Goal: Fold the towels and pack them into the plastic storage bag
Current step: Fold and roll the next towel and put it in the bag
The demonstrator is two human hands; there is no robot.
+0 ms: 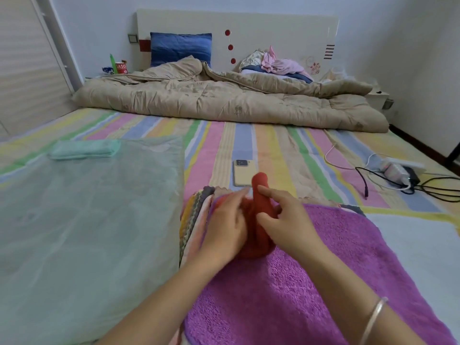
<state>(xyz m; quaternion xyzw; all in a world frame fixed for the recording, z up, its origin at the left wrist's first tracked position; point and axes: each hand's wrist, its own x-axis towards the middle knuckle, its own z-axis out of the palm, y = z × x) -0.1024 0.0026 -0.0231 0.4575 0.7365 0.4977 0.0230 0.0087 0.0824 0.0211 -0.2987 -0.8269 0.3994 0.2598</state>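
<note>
A rust-red towel (261,202), rolled into a narrow bundle, stands on a spread purple towel (323,270) in front of me. My left hand (224,227) grips its left side, and my right hand (283,217) pinches its right side between thumb and fingers. Under the purple towel lies a stack of multicoloured towels (194,215), their edges showing at the left. The translucent plastic storage bag (87,220) lies flat on the bed at the left, with a folded mint-green towel (84,149) inside near its far end.
I am at a bed with a striped sheet (273,145). A phone (244,173) lies just beyond the red towel. A power strip with cables (398,173) sits at the right. A beige quilt (224,98), a blue pillow (180,48) and clothes (278,63) fill the far end.
</note>
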